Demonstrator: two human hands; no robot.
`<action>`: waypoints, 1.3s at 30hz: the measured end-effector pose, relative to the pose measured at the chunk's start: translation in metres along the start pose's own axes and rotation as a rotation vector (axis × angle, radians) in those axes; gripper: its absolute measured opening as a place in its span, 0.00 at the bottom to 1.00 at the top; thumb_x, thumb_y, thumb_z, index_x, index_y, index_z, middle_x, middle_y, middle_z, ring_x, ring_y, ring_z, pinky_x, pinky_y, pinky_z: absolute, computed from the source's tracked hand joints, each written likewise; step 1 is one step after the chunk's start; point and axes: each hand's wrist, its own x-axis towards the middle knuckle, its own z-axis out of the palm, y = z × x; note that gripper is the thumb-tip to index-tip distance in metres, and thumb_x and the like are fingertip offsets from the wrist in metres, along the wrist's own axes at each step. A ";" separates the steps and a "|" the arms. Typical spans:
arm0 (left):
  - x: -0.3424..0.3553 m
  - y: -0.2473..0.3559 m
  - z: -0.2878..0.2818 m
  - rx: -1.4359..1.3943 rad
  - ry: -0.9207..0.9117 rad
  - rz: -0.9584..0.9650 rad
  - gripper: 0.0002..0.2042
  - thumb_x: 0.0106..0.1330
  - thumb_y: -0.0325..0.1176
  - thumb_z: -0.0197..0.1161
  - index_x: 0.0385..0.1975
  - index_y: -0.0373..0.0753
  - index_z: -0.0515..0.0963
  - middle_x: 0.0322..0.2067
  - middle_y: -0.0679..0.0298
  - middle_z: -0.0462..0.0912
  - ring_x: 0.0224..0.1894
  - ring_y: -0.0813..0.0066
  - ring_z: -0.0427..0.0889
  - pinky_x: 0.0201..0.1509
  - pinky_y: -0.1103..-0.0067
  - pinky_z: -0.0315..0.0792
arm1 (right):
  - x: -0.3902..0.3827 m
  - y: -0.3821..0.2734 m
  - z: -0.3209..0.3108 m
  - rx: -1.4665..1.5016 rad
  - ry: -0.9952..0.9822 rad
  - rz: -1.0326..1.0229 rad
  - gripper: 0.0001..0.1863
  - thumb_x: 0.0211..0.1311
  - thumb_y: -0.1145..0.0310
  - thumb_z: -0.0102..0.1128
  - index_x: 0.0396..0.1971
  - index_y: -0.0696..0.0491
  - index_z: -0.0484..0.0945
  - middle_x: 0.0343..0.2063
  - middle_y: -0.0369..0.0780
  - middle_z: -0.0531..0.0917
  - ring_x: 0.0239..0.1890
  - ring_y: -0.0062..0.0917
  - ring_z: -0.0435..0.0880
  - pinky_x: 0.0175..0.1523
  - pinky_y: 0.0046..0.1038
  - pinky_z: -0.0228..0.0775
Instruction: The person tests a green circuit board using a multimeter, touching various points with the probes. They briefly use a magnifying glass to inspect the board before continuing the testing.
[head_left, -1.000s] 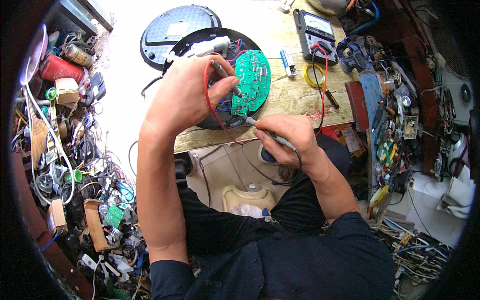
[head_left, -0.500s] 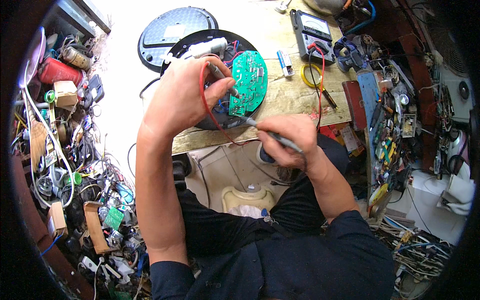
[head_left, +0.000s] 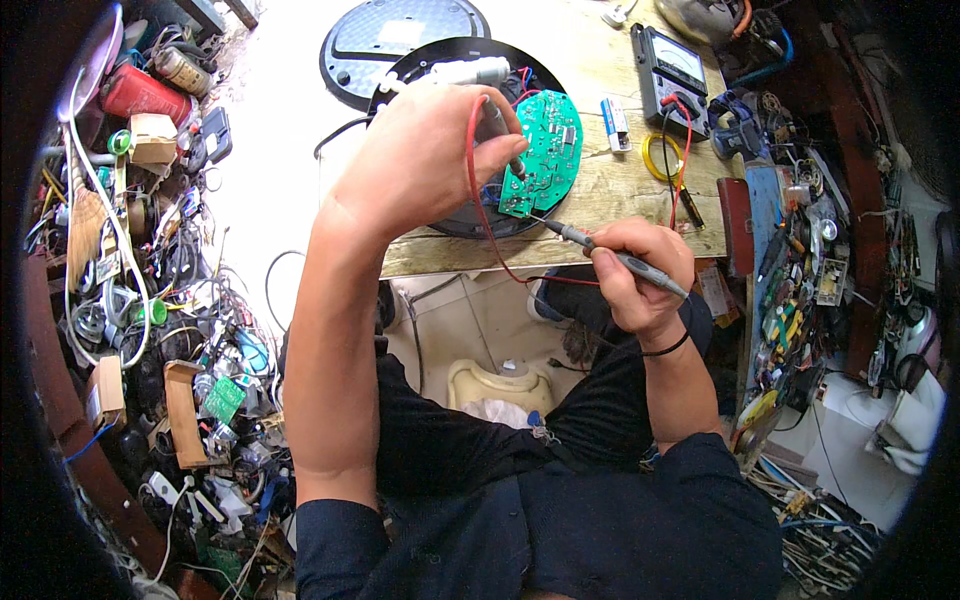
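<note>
Slim grey probes (head_left: 572,235) are pinched by the left hand (head_left: 425,152), just left of the outward-running, half-round green circuit board (head_left: 547,150), and the right hand (head_left: 642,275), farther below-right.

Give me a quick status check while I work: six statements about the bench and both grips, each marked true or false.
1. The left grip holds a probe with a red lead. True.
2. The right grip is empty. False: the right grip holds a gray pen-shaped probe.
3. The green board lies over part of the round black housing. True.
4. The yellow ring lies left of the green board. False: the yellow ring lies right of it.
5. A blue-and-white box lies between the green board and the meter. True.
6. The meter is on the floor. False: it is on the wooden table.
</note>
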 end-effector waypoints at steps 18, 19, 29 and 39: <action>-0.002 0.006 -0.002 -0.013 -0.039 -0.063 0.09 0.75 0.35 0.74 0.43 0.34 0.88 0.23 0.71 0.83 0.25 0.89 0.75 0.29 0.81 0.68 | -0.017 -0.002 -0.008 0.209 0.195 0.262 0.08 0.70 0.78 0.67 0.46 0.61 0.84 0.32 0.43 0.91 0.32 0.25 0.90 0.39 0.27 0.82; -0.002 0.005 -0.001 -0.036 -0.034 -0.057 0.09 0.75 0.35 0.74 0.44 0.34 0.88 0.23 0.72 0.82 0.25 0.89 0.75 0.29 0.81 0.68 | -0.019 0.000 -0.010 0.238 0.214 0.283 0.08 0.71 0.78 0.66 0.47 0.61 0.84 0.33 0.44 0.92 0.33 0.24 0.91 0.41 0.26 0.83; -0.010 0.012 -0.004 -0.048 -0.029 -0.082 0.10 0.76 0.35 0.74 0.45 0.35 0.89 0.25 0.71 0.84 0.27 0.88 0.75 0.29 0.82 0.67 | -0.031 0.009 -0.040 0.236 0.387 0.316 0.12 0.76 0.77 0.66 0.55 0.60 0.84 0.36 0.42 0.92 0.30 0.15 0.83 0.35 0.19 0.74; -0.032 0.008 -0.008 -0.075 0.027 -0.079 0.09 0.74 0.32 0.76 0.48 0.37 0.91 0.36 0.64 0.93 0.35 0.83 0.85 0.40 0.80 0.79 | -0.124 -0.002 -0.080 -0.221 0.375 0.334 0.12 0.74 0.77 0.72 0.55 0.58 0.88 0.38 0.39 0.93 0.28 0.14 0.83 0.33 0.21 0.75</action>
